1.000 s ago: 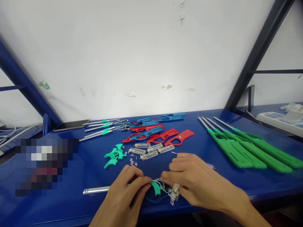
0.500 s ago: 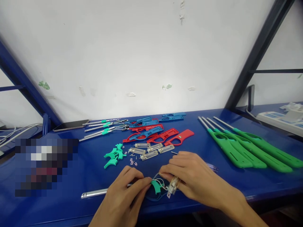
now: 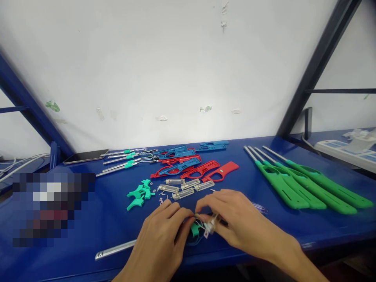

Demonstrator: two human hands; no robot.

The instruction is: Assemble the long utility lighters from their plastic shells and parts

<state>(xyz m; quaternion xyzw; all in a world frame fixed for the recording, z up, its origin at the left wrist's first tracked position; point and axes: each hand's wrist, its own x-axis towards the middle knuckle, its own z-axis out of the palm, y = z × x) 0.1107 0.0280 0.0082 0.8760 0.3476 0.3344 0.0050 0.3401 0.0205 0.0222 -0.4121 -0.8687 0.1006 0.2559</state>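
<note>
My left hand (image 3: 164,231) is closed in a pinch at the front of the blue table, with a silver metal tube (image 3: 116,250) running out from beneath it to the left. Facing it, my right hand (image 3: 232,215) has its fingers bent round a clear plastic fuel tank (image 3: 212,225). Thin white wires and a green trigger piece (image 3: 195,229) lie between the hands, over a blue casing that is mostly hidden. The fingertips of both hands nearly meet above the wires; what the left fingertips pinch is too small to make out.
Behind the hands are several clear tanks (image 3: 183,193), green triggers (image 3: 135,203) and a red casing (image 3: 220,172). Metal tubes with wires (image 3: 114,167) lie back left, beside a dark flat device (image 3: 85,156). Several green lighters (image 3: 286,188) rest at the right.
Both hands have come closer together over the wires. The silver tube's left end has swung slightly toward the front edge, and the right fingers have lifted and bent more.
</note>
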